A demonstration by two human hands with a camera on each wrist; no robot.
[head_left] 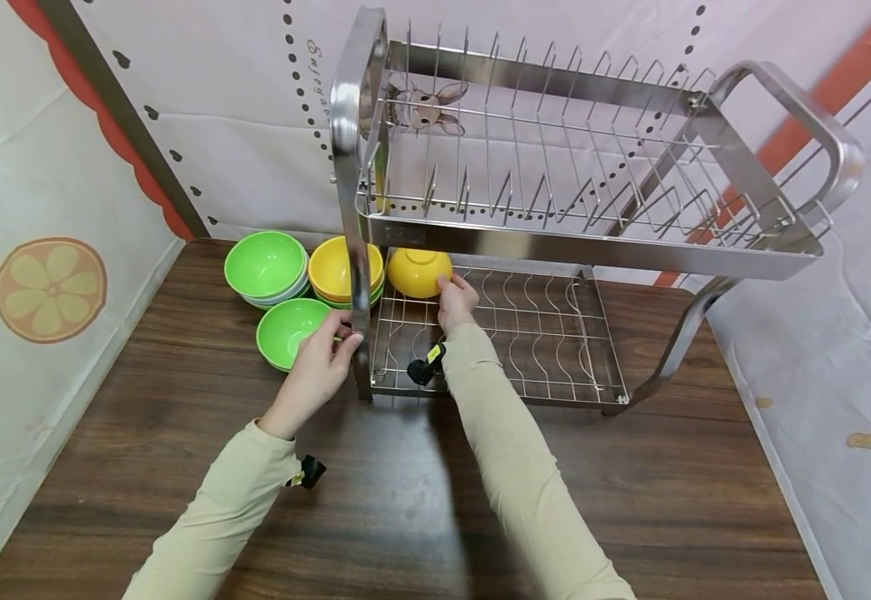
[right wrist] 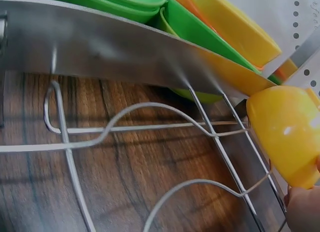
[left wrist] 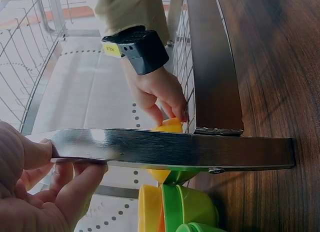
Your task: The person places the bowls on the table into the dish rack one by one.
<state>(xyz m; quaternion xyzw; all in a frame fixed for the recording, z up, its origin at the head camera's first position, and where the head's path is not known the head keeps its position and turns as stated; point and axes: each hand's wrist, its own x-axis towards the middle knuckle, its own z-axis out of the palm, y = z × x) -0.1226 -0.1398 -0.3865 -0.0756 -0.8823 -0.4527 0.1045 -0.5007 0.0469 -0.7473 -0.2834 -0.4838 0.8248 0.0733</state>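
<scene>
My right hand (head_left: 456, 302) pinches the right edge of a yellow bowl (head_left: 414, 279) at the back left of the rack's lower shelf. The bowl is tipped over, its foot facing up and back; in the right wrist view its glossy outer side (right wrist: 285, 132) shows over the wires. With thumb and fingers, my left hand (head_left: 313, 371) holds the front left post (left wrist: 125, 148) of the metal dish rack (head_left: 480, 248). Just left of that post stand a stack with a yellow bowl (head_left: 333, 265) on top and a green bowl (head_left: 288, 327).
Another stack, topped by a green bowl (head_left: 264, 265), stands at the back left of the wooden table (head_left: 375, 500). The rack's upper tier (head_left: 555, 150), with upright wires, overhangs the wavy-wired lower shelf (head_left: 540, 333). Printed cloth (head_left: 240, 125) hangs behind and at both sides.
</scene>
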